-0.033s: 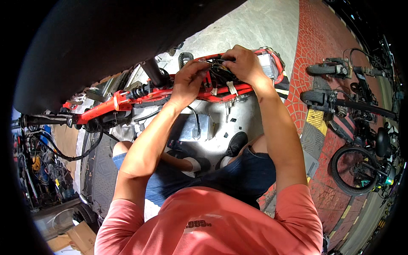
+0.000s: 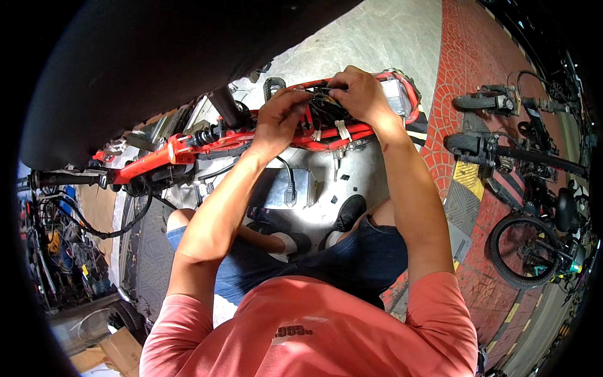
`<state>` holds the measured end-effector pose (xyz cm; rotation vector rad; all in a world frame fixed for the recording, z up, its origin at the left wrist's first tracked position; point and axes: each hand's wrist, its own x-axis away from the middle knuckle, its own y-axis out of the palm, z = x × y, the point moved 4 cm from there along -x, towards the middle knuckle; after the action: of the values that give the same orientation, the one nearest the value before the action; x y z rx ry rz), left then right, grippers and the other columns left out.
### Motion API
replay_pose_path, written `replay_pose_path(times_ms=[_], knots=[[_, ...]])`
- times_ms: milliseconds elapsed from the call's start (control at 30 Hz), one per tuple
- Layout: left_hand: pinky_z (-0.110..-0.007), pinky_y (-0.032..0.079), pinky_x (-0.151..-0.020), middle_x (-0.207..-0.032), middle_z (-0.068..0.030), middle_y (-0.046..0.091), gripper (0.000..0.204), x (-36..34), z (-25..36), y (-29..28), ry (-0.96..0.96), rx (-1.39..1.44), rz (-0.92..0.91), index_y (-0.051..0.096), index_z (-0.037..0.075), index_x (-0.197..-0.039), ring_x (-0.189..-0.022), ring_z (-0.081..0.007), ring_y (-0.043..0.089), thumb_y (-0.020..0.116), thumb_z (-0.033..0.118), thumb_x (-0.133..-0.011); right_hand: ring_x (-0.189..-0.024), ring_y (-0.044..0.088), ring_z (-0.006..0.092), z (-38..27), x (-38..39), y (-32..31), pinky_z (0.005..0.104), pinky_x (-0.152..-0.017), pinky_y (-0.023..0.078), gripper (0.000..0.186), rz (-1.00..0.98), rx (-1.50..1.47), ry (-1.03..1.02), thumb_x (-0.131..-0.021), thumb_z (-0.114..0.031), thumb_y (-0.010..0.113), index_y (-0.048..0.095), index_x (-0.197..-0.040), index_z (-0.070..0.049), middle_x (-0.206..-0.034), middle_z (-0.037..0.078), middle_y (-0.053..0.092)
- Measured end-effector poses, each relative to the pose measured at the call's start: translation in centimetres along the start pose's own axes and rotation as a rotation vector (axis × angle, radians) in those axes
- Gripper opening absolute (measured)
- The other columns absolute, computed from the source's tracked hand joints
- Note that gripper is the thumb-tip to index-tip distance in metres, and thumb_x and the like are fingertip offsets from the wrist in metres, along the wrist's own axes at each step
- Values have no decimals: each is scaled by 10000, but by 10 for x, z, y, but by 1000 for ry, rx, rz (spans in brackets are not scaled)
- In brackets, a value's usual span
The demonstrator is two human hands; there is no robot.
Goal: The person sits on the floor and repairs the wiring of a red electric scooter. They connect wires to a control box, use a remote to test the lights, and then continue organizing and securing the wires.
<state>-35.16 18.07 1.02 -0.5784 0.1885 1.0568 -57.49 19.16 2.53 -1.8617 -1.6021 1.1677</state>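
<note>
A red tubular scooter frame lies across in front of me, its opened middle packed with dark wires. Above the wiring, my left hand has thumb and fingers closed on something small I cannot make out. My right hand, just right of it, pinches what looks like a thin wire. A silver finned box sits at the frame's right end. Pale connectors hang over the lower tube. A black cable with a plug dangles over a silver metal box on the floor.
A large dark padded shape overhangs the upper left. Scooters and a bicycle wheel stand along the right. Cluttered parts and cardboard lie at the left. My legs and shoes are below the frame.
</note>
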Motion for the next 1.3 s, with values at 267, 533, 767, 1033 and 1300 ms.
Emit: replay_pose_path(times_ms=[267,533,767,1033,1300], knots=[[-300,545,-795,-1034,-71,697,172,-27,10,-3,-42,-37,-135,732,23,-1184,-949,-166,683,707,64,-1020,-884,716,196,14,1,-10,337,-824,558,191,-55,-280,57,-898,-63,712,748,-1063,28,-948,133,769],[-290,584,-790,-1014,-53,720,150,-40,-16,-4,-434,566,-315,714,-5,-1173,-901,-125,690,655,72,-1058,-928,739,211,18,-2,-5,343,-855,571,250,-62,-295,16,-892,-42,688,731,-1130,25,-977,138,782],[-313,636,-876,-1129,-71,721,192,-40,-24,-2,-462,658,-243,686,2,-1237,-948,-157,720,648,74,-1063,-938,745,224,21,-3,-5,348,-861,574,258,-78,-268,25,-886,-46,670,736,-1127,21,-991,142,785],[-291,604,-827,-1045,-61,733,219,-37,-18,1,-401,498,-261,694,-26,-1227,-901,-143,706,700,85,-1038,-927,737,206,20,-1,-4,342,-856,574,247,-66,-275,16,-882,-48,680,735,-1114,17,-981,133,782],[-377,548,-800,-941,-116,696,247,-28,21,4,-417,-254,-169,699,0,-1148,-887,-193,666,751,188,-997,-1070,725,417,24,18,15,483,-961,580,295,-19,-109,-88,-904,-177,661,745,-1161,-60,-1082,214,757]])
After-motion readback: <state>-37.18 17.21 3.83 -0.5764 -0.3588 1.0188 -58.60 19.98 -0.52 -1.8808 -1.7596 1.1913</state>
